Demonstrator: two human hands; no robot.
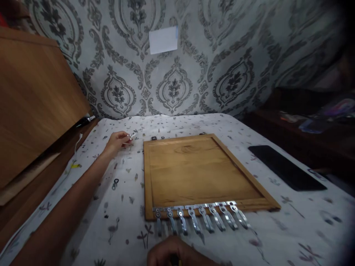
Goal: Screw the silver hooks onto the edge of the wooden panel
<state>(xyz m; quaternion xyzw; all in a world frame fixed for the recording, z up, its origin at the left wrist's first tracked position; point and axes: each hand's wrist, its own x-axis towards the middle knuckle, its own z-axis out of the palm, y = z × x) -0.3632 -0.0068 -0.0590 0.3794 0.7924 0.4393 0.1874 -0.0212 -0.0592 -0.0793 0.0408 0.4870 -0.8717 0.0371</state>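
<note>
My left hand (118, 142) reaches over the far left of the patterned cloth, fingers pinched on a small silvery metal piece (132, 135). To its right, a framed wooden panel (191, 170) lies flat. Along the panel's near edge sits a row of several metal hinges (191, 212), their curved arms hanging out toward me. At the bottom edge, just in front of that row, my right hand (177, 251) is curled around a dark thing with a bit of yellow (174, 259); most of that thing is hidden, so its kind does not show.
A black flat slab (287, 167) lies right of the panel. On the left stands a wooden box-like piece (36, 99), with a white cable (76, 147) and a yellow bit (75, 166) near it. Behind is a patterned wall (174, 85) bearing a white paper (163, 40).
</note>
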